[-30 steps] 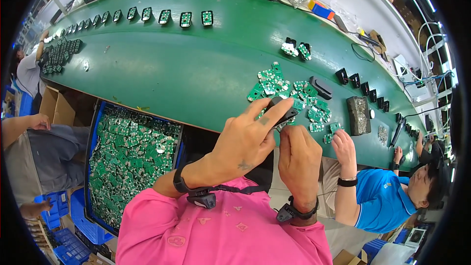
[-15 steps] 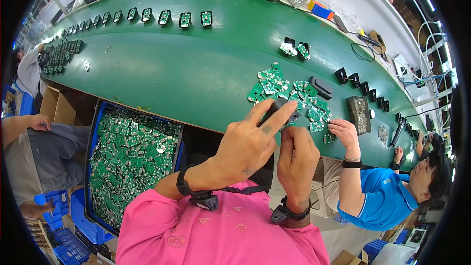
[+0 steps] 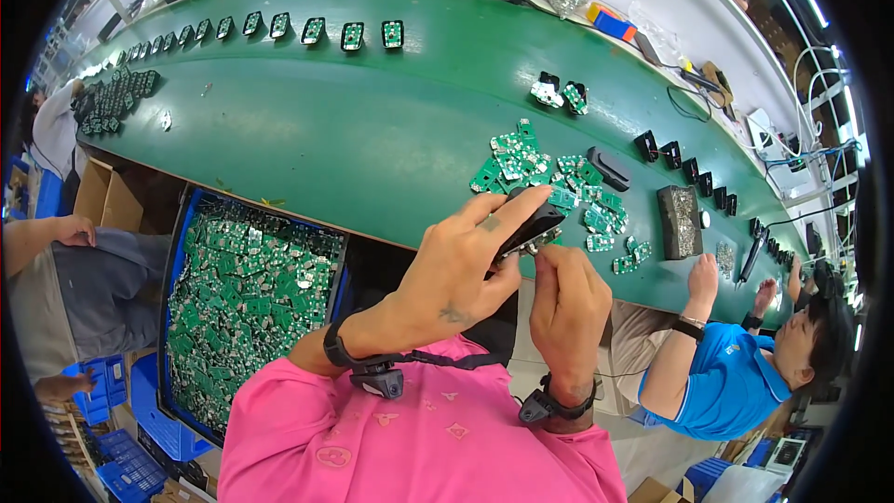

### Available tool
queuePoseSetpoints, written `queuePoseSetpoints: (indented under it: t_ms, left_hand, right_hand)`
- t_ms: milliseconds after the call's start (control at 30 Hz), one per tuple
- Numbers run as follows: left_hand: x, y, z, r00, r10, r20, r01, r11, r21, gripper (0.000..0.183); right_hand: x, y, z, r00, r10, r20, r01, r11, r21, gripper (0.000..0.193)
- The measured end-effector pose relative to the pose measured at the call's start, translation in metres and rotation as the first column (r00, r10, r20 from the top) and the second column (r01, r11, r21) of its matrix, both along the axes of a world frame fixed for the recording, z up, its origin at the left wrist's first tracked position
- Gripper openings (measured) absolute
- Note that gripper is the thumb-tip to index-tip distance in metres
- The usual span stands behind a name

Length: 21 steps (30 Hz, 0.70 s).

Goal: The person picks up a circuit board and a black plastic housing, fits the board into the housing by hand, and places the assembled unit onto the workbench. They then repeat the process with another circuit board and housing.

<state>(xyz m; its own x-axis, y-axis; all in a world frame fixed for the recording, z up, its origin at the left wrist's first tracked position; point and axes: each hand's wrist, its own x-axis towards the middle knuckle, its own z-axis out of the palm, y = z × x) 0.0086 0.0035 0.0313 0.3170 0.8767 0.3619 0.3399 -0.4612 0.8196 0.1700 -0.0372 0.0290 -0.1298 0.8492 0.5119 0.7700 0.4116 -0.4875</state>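
The left hand (image 3: 456, 261) is pinching a black casing (image 3: 535, 227) between thumb and fingers; just beside it, the right hand (image 3: 570, 296) is pressing its fingertips together, possibly hiding something. A loosening left grip could be dropping the casing onto circuit boards (image 3: 518, 160) beyond the fingers. Unlike half a second ago, the casing is showing its glossy side

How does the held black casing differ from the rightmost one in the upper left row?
The held casing is tilted in the left hand; the row casing sits on the bench. The held casing shows a glossy side; the row casing shows a green circuit board. Both are black.
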Motion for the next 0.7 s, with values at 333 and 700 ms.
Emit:
queuePoseSetpoints:
  t_ms: [333, 700]
  left_hand:
    - [0.0013, -0.0006, -0.0037, 1.0, 0.006, -0.012, -0.006, 1.0, 0.01, 0.069]
    - [0.0035, -0.002, -0.0072, 0.992, 0.061, -0.115, -0.055, 0.997, 0.052, 0.07]
  right_hand:
    - [-0.0014, 0.0012, 0.0019, 0.997, -0.013, 0.078, 0.011, 0.999, 0.03, 0.005]
    - [-0.006, 0.0009, -0.0027, 0.984, -0.015, 0.178, 0.008, 0.999, 0.043, 0.009]
